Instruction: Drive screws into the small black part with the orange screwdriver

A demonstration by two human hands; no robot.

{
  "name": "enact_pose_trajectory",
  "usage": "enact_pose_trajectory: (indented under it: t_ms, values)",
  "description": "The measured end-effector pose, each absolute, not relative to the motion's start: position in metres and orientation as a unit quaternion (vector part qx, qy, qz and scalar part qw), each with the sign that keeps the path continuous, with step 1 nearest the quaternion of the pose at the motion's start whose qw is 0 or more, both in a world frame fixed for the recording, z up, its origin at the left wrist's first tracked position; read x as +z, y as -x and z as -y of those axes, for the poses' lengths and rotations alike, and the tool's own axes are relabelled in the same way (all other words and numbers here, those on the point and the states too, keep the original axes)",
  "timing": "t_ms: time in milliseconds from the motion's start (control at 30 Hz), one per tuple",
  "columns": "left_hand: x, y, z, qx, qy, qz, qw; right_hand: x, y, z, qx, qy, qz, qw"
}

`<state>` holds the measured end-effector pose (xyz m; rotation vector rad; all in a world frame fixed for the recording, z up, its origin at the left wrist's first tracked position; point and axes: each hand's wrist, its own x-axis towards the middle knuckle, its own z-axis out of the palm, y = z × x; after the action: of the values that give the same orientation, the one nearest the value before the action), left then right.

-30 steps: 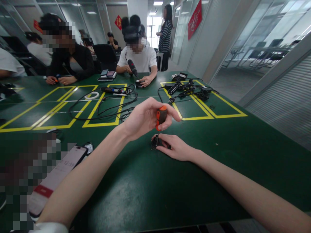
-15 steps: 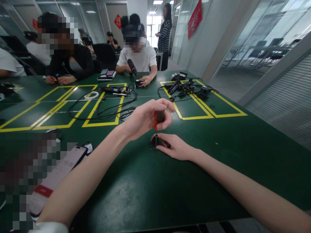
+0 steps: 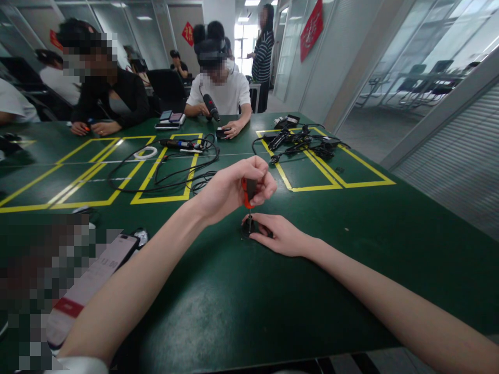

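My left hand (image 3: 230, 189) grips screwdriver (image 3: 248, 193) upright, tip down on small black part (image 3: 249, 228). My right hand (image 3: 278, 235) pins part flat against tabletop (image 3: 351, 249), keeping it steady.

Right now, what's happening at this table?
A person's left hand grips a small orange-handled screwdriver upright, tip down on a small black part. The right hand pins that part flat on the green table. Across the table, other people handle tools among black cables.
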<state>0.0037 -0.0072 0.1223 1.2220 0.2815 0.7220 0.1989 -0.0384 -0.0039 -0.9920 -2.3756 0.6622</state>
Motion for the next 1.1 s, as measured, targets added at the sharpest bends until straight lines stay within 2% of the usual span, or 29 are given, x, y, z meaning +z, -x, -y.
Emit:
enact_pose_trajectory:
  t_ms: [433, 633, 800, 1100]
  values:
    - [0.1232, -0.0027, 0.0061, 0.323, -0.573, -0.104, 0.746, -0.0033, -0.1993, 0.0380, 0.235, 0.361, 0.870, 0.238]
    - [0.1259, -0.0020, 0.0081, 0.324, -0.601, -0.140, 0.718, -0.0045, -0.1985, 0.0376, 0.228, 0.364, 0.872, 0.232]
    - [0.1261, -0.0003, 0.0056, 0.306, -0.583, -0.112, 0.744, -0.0045, -0.1981, 0.0379, 0.230, 0.361, 0.872, 0.237]
    - [0.1237, -0.0031, 0.0071, 0.344, -0.561, -0.118, 0.743, -0.0046, -0.1987, 0.0379, 0.233, 0.359, 0.872, 0.237]
